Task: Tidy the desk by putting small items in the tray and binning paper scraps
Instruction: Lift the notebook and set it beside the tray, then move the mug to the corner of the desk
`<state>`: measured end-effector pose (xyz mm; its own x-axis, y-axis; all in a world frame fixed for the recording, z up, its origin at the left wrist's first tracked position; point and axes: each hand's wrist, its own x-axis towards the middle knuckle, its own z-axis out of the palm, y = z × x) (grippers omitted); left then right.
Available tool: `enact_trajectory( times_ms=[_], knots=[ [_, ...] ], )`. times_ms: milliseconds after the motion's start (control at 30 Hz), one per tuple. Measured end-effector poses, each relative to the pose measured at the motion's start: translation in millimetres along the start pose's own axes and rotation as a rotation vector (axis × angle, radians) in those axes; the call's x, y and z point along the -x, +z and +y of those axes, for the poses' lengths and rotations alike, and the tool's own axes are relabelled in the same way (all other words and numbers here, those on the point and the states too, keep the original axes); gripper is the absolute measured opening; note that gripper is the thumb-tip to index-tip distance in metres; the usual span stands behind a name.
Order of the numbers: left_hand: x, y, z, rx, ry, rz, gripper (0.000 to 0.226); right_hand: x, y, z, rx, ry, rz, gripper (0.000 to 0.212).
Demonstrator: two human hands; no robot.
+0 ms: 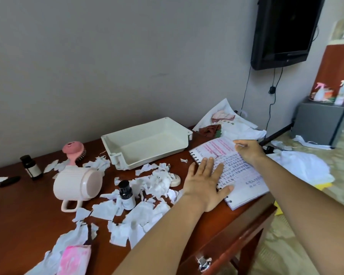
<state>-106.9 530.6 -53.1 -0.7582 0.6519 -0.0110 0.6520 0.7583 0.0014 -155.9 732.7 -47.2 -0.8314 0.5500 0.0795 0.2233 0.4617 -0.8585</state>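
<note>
A white plastic tray point(115, 142) stands empty at the back of the brown desk point(28, 211). Torn white paper scraps point(155, 181) lie scattered across the desk's middle and front. A spiral notebook point(244, 175) with handwriting lies at the desk's right end. My left hand point(204, 182) rests flat, fingers spread, on the notebook's spiral edge. My right hand point(247, 151) pinches the far edge of the notebook's page. A small black-capped bottle point(126, 195) stands among the scraps. A pink cup point(77, 184) lies on its side. A pink hairbrush point(73, 150) and a dark bottle point(31, 166) sit further left.
A black-handled tool point(6, 181) lies at the left edge. A pink packet point(75, 259) sits at the desk's front. White bags and cloths point(226, 122) pile at the desk's back right corner. A wall-mounted TV point(284, 30) hangs to the right, with cables below it.
</note>
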Motion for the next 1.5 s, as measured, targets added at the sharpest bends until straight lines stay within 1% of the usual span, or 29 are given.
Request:
enact_trajectory(
  times_ms=[100, 200, 267, 367, 500, 600, 700, 867, 967, 1033, 1133, 1267, 1400, 1500],
  knots=[
    [-6, 4, 4, 0.059, -0.022, -0.024, 0.068, -5, -2, 7, 0.044, 0.029, 0.020, 0.031],
    [-10, 9, 5, 0.138, -0.067, -0.048, 0.066, -7, 4, 8, 0.142, 0.046, 0.006, 0.029],
    [-13, 12, 3, 0.152, -0.097, -0.048, 0.066, -8, 11, 6, 0.176, 0.033, -0.015, 0.032],
    [-16, 12, -1, 0.141, -0.146, -0.044, 0.067, -7, 24, -3, 0.245, -0.017, -0.067, 0.041],
    [-14, 12, -8, 0.109, -0.187, -0.044, 0.068, -3, 42, -5, 0.354, -0.146, -0.075, 0.035],
    [-9, 12, -10, 0.103, -0.202, -0.055, 0.068, 3, 48, -5, 0.445, -0.204, -0.086, 0.042],
    [-1, 11, -9, 0.080, -0.212, -0.068, 0.068, 15, 49, -10, 0.510, -0.235, -0.166, 0.050],
    [15, 8, -10, 0.049, -0.234, -0.095, 0.068, 33, 55, -12, 0.698, -0.276, -0.354, 0.052],
    [18, -3, -9, 0.023, -0.242, -0.154, 0.069, 39, 51, -15, 0.757, -0.250, -0.397, 0.052],
    [21, -18, -9, 0.055, -0.236, -0.199, 0.069, 45, 46, -20, 0.764, -0.240, -0.409, 0.052],
    [30, -44, -15, 0.106, -0.176, -0.175, 0.067, 58, 39, -36, 0.779, -0.302, -0.398, 0.052],
    [53, -74, -39, 0.052, -0.151, -0.126, 0.066, 72, 37, -73, 0.768, -0.412, -0.389, 0.056],
    [85, -96, -75, 0.011, -0.213, -0.105, 0.063, 83, 48, -120, 0.754, -0.515, -0.400, 0.057],
    [113, -115, -109, 0.018, -0.271, -0.050, 0.064, 94, 66, -155, 0.755, -0.596, -0.438, 0.058]
  ],
)
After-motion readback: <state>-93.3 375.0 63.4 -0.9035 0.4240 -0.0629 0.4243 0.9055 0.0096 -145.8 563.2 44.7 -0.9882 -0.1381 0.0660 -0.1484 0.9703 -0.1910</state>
